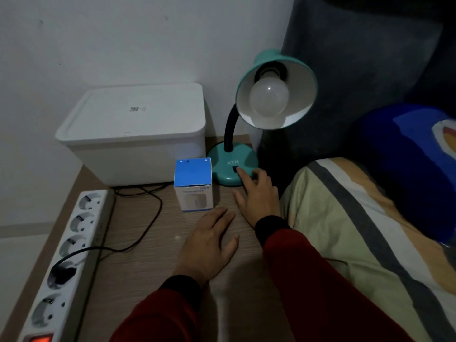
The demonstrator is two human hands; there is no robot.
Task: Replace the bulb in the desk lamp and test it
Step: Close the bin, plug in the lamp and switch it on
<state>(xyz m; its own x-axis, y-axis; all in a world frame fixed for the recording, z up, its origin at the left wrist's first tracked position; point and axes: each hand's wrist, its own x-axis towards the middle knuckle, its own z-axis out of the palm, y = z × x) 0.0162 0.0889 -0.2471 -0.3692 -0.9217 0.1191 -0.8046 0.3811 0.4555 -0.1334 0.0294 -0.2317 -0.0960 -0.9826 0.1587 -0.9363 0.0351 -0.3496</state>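
A teal desk lamp (233, 166) stands at the back right of the wooden table (148, 230). Its shade tilts toward me, and a white round bulb (269, 98) sits unlit in the socket. My right hand (256, 196) rests beside the lamp base, with its index fingertip on the black switch (235, 169). My left hand (209, 243) lies flat on the table, fingers apart, holding nothing. A blue and white bulb box (193, 183) stands upright just ahead of my left hand, beside the lamp base.
A white lidded bin (138, 134) stands at the back against the wall. A white power strip (66, 257) runs along the left edge with a black plug (60, 272) in it and its red switch (39, 339) lit. Striped bedding (357, 230) lies to the right.
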